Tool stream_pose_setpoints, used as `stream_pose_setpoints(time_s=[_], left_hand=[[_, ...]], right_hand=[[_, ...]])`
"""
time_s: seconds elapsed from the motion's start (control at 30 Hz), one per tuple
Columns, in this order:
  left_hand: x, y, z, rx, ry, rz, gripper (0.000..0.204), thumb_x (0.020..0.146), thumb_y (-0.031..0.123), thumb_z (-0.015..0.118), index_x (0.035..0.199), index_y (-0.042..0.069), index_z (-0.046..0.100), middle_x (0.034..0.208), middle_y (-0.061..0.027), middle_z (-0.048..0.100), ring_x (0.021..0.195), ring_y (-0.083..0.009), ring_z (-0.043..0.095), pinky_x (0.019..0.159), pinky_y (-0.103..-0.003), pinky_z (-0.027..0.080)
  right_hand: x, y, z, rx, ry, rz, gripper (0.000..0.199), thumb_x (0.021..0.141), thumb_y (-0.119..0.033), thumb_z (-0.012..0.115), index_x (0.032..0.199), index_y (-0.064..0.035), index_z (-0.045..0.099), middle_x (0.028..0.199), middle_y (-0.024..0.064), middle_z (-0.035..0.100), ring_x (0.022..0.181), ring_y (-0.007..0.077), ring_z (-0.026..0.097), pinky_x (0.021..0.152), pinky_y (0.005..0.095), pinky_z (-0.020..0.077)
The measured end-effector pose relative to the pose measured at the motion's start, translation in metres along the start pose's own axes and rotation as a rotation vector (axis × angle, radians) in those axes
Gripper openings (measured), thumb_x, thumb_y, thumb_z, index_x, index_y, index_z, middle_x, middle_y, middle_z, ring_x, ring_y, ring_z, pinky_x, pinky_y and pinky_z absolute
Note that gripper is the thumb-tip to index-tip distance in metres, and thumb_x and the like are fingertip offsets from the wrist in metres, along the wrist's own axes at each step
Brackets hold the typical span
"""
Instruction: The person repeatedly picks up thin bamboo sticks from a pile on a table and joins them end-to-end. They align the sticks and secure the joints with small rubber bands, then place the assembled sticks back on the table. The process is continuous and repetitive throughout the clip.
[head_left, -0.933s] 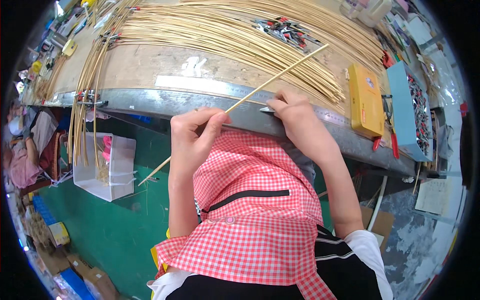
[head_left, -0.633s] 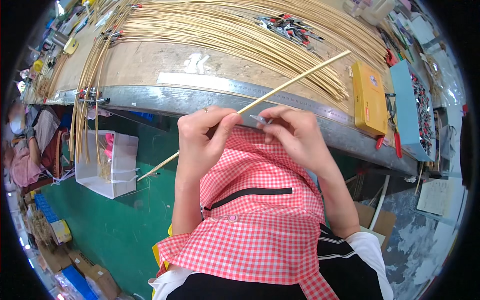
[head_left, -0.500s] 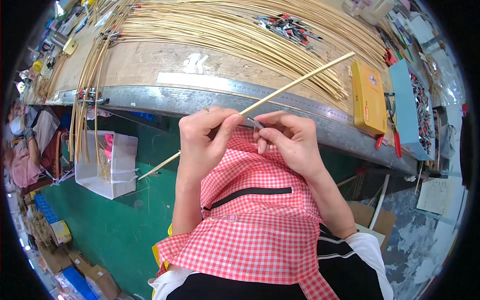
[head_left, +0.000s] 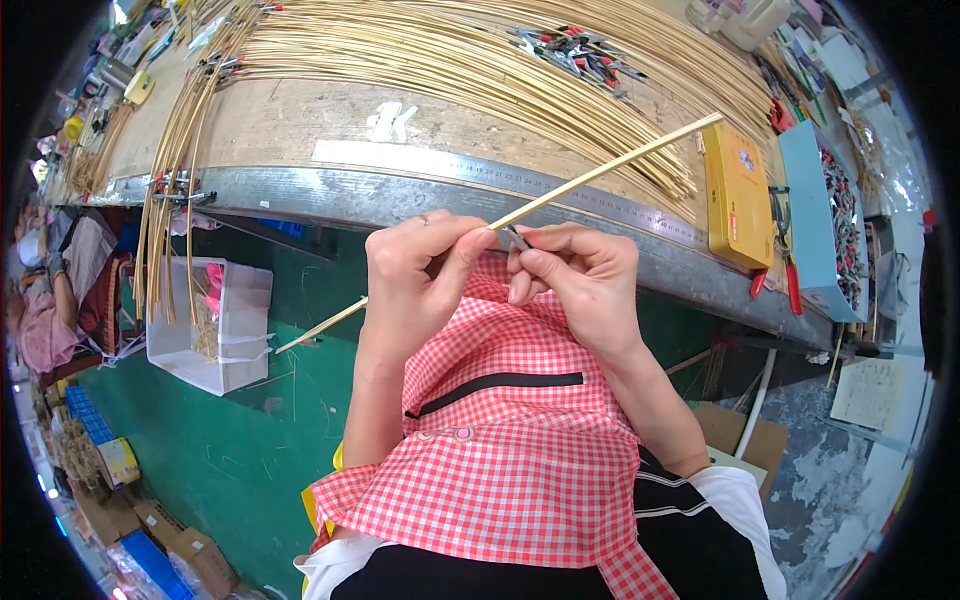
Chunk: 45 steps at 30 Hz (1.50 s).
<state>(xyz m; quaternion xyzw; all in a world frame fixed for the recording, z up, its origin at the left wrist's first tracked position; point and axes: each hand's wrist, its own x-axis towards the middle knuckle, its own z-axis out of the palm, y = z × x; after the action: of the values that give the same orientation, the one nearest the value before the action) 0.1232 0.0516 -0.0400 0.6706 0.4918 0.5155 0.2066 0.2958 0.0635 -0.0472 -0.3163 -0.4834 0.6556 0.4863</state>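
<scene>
A long pale bamboo strip slants across in front of me, its lower end showing beyond my left wrist. My left hand is closed on it, pinching between thumb and forefinger. My right hand pinches a small grey metal piece with a dark tip, held against or very close to the strip just right of my left thumb. My right fingers partly cover this piece, and its kind is unclear. Behind the strip, a steel ruler lies along the bench edge.
Bundles of bamboo strips spread over the bench, with a pile of small clips among them. To the right are a yellow box, red-handled pliers and a blue box of clips. A white bin stands below left.
The strip has shifted slightly right and its far end sits a little lower. Both hands moved slightly right, and the metal piece has turned and come closer to the strip.
</scene>
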Motion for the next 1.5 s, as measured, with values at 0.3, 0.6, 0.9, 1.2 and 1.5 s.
stream_pose_setpoints(time_s=[0.3,0.6,0.9,1.2,1.5], left_hand=[[0.0,0.001,0.001,-0.034,-0.046,-0.021,0.005,0.08,0.005,0.065,0.081,0.001,0.068,0.058,-0.0089,0.057,0.048,-0.0171,0.051,0.046,-0.028,0.037],[-0.002,0.002,0.003,-0.249,-0.284,-0.046,0.009,0.083,0.004,0.063,0.084,-0.003,0.068,0.064,-0.0083,0.062,0.056,-0.0126,0.057,0.051,-0.026,0.044],[-0.001,-0.017,-0.089,0.067,0.056,-0.113,0.02,0.089,0.003,0.052,0.101,-0.005,0.066,0.098,-0.0131,0.068,0.093,-0.0194,0.063,0.084,-0.028,0.046],[-0.016,-0.05,-0.142,0.381,0.132,-0.126,0.023,0.079,0.006,0.067,0.101,0.0,0.068,0.094,-0.0134,0.068,0.089,-0.0223,0.063,0.081,-0.031,0.046],[-0.026,-0.04,-0.178,0.209,0.414,-0.245,0.011,0.082,0.003,0.066,0.091,-0.003,0.069,0.076,-0.0036,0.064,0.066,-0.0072,0.056,0.057,-0.019,0.043]], right_hand=[[-0.002,-0.004,-0.005,-0.091,-0.064,-0.003,0.022,0.083,0.008,0.06,0.105,0.0088,0.06,0.096,0.0155,0.064,0.078,0.0157,0.064,0.063,0.0238,0.0541],[0.0,-0.025,-0.032,-0.099,-0.008,-0.28,0.014,0.086,0.003,0.059,0.099,0.0053,0.064,0.08,0.0087,0.062,0.062,0.0094,0.055,0.053,0.0201,0.0448],[0.001,-0.094,-0.152,0.021,0.437,-0.413,0.016,0.093,-0.014,0.056,0.098,0.0006,0.062,0.068,0.0015,0.053,0.052,0.0068,0.043,0.045,0.0185,0.0354],[-0.021,-0.148,-0.261,0.316,0.357,-0.515,0.021,0.094,-0.01,0.052,0.108,0.0063,0.05,0.075,0.0049,0.048,0.058,0.0096,0.04,0.047,0.0207,0.0352],[-0.003,-0.149,-0.232,0.102,0.457,-0.416,0.037,0.096,-0.016,0.05,0.126,0.0061,0.045,0.094,0.0034,0.055,0.068,0.0078,0.044,0.055,0.0181,0.037]])
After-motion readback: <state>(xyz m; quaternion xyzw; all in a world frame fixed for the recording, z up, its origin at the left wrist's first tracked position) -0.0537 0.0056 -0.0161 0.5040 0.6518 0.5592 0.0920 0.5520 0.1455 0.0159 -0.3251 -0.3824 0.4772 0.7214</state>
